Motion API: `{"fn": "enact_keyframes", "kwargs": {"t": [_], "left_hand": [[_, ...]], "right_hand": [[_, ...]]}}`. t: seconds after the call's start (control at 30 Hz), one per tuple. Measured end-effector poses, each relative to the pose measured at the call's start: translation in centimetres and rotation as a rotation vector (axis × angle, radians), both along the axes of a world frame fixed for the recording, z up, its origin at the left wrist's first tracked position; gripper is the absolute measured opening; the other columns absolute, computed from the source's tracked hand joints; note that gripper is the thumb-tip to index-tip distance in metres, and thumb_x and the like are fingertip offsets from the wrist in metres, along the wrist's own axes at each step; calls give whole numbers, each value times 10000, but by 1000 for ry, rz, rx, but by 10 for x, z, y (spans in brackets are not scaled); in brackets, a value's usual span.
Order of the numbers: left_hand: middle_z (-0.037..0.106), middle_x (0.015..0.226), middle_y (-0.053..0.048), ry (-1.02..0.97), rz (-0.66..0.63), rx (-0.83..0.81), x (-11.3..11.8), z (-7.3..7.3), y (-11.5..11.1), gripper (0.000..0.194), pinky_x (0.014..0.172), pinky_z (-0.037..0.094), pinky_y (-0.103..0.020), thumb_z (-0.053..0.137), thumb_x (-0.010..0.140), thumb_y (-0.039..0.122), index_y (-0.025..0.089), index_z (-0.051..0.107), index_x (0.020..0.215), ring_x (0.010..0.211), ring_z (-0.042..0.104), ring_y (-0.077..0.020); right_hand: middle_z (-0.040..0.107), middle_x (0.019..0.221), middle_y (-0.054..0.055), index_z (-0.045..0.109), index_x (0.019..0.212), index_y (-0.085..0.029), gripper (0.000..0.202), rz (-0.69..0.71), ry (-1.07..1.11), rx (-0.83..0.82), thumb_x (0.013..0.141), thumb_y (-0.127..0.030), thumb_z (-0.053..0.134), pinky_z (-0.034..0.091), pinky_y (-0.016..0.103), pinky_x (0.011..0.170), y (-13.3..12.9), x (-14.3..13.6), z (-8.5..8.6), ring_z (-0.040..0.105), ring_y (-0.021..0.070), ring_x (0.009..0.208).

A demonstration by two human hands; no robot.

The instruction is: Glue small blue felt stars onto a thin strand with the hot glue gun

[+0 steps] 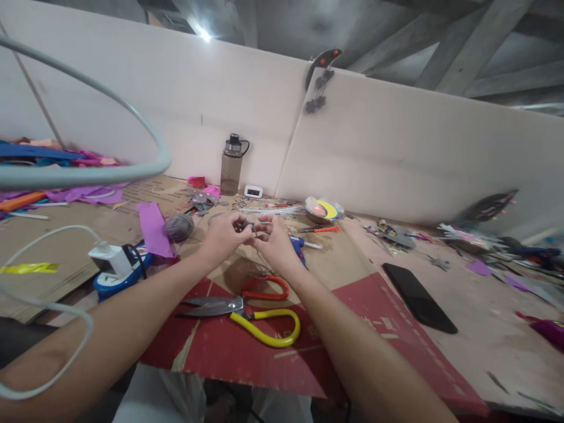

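Note:
My left hand (224,238) and my right hand (274,242) meet above the cardboard at the middle of the table. The fingers of both are pinched around a small dark piece (247,225), too small to name. Below them lie large scissors (238,305) with one red and one yellow handle, their blades apart and pointing left. A ball of grey yarn (180,227) rests left of my left hand, beside a purple strip (155,229). The blue glue gun (298,249) is partly hidden behind my right hand.
A bottle (231,167) and small white clock (253,191) stand by the wall. A bowl (324,210) and orange-handled tool (326,229) lie behind my right hand. Right is a black phone (418,298); left, a power strip (118,282) with a white charger. A pale hose (145,170) arches at upper left.

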State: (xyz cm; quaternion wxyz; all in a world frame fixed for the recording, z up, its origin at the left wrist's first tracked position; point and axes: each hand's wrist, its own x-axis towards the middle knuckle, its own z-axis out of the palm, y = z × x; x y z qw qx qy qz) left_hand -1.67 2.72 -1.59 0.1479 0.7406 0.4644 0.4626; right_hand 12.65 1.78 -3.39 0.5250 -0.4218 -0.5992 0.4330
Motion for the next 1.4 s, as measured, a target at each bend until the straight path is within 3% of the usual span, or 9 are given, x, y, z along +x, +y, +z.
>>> {"fn": "enact_keyframes", "kwargs": {"t": [0.07,0.13,0.27,0.4,0.67,0.93,1.07,1.2,1.4], "left_hand": [[624,644,2,26,8,18,1,2,-3,153,557,362,-220,575,726,273,155,670,744,594,516,-114],[605,602,10,-7,7,-24,1,3,-4,165,530,356,-217,572,737,283,154,673,750,549,503,-106],[511,475,44,-212,-81,-234,2,2,-2,160,450,324,-204,583,743,296,148,645,744,428,445,-85],[509,459,45,-385,-182,-407,2,0,1,152,390,273,-182,633,723,298,147,611,735,383,421,-66],[590,497,10,-460,-302,-487,5,6,-2,214,388,347,-181,688,740,330,127,632,776,385,459,-64],[658,582,-29,-426,-349,-488,7,7,-4,251,431,418,-187,680,761,335,103,670,855,435,531,-77],[634,541,-15,-324,-314,-442,7,10,-8,224,420,413,-184,641,781,327,114,686,834,418,522,-79],[589,486,4,-234,-200,-378,9,15,-15,176,388,378,-170,626,762,285,125,692,800,404,509,-83],[579,472,11,-81,-149,-263,8,10,-13,167,391,370,-162,582,752,272,147,682,705,410,517,-85]], "right_hand": [[545,873,-38,382,1041,-248,421,0,-20,-16,719,-271,652,514,280,559,-1,0,2,575,99,581],[547,822,-35,410,1034,-237,314,-73,-131,71,774,-248,585,487,275,549,-4,1,6,554,111,583],[573,825,19,531,941,-202,166,-258,-457,431,790,-136,551,474,331,742,-9,7,13,567,171,786],[602,894,66,594,821,-201,91,-285,-592,601,842,-143,527,454,349,795,-10,12,15,561,200,867],[590,821,48,590,768,-192,157,-308,-615,665,904,-191,511,428,313,772,-7,20,16,545,181,816],[565,822,48,554,748,-201,219,-371,-711,623,943,-225,459,398,307,748,-4,19,16,515,187,805],[559,804,41,541,728,-207,246,-364,-758,625,952,-231,443,395,310,736,-4,20,17,509,185,783],[569,793,51,549,722,-202,244,-367,-794,614,946,-249,467,388,316,708,-5,21,18,507,191,754],[577,746,47,548,686,-208,285,-331,-780,623,944,-302,472,384,315,704,-4,22,17,507,186,745]]}}
